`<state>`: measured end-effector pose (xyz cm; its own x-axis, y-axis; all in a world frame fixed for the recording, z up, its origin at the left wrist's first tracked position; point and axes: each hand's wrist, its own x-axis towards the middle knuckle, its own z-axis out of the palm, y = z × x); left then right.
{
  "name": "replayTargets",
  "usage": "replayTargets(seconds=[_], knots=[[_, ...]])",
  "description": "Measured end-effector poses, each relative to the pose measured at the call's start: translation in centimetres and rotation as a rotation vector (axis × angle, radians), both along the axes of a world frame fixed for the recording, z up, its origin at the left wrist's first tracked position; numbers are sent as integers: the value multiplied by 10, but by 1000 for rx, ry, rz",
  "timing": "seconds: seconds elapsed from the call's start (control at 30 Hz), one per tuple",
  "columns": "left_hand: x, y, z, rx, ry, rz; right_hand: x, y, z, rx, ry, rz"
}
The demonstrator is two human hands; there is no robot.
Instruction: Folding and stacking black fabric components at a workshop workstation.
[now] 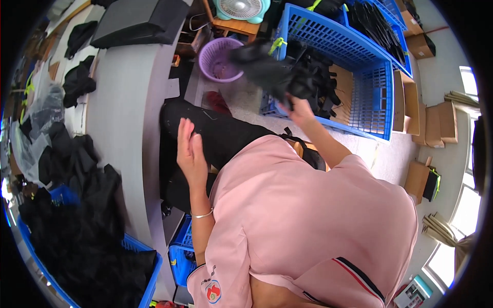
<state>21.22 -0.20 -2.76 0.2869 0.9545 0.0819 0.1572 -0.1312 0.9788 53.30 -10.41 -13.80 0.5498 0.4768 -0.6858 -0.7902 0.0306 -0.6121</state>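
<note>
My right hand [299, 111] grips a bundle of black fabric pieces [264, 69], blurred by motion, at the near left corner of a large blue plastic crate [377, 97]. More black pieces [318, 77] lie in that crate on a sheet of cardboard. Over my lap, beside the grey table edge, my left hand [191, 149] is raised with its fingers stretched out and nothing in it. A purple basket [221, 77] stands on the floor just left of the fabric bundle.
Along the left runs a grey table [126, 102] with a black padded block [138, 23] and black cloth [79, 82]. A blue crate [156, 267] heaped with black fabric sits at lower left. A fan [241, 7] on a wooden stool and cardboard boxes [441, 123] stand farther off.
</note>
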Motion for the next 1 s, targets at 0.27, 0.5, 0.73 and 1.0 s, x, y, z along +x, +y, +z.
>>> replayTargets(seconds=[0.27,0.5,0.73,1.0], knots=[[-68,-22,-15,-224,103,231,134,-127,-86,-21,-53,-265],[-98,-3,-13,-51,39,581,101,-89,-118,-835,-874,74],[-158,41,33,383,257,1005,-132,145,58,279,-1542,761],[-188,60,29,346,323,828,-381,286,127,793,-1367,1077]])
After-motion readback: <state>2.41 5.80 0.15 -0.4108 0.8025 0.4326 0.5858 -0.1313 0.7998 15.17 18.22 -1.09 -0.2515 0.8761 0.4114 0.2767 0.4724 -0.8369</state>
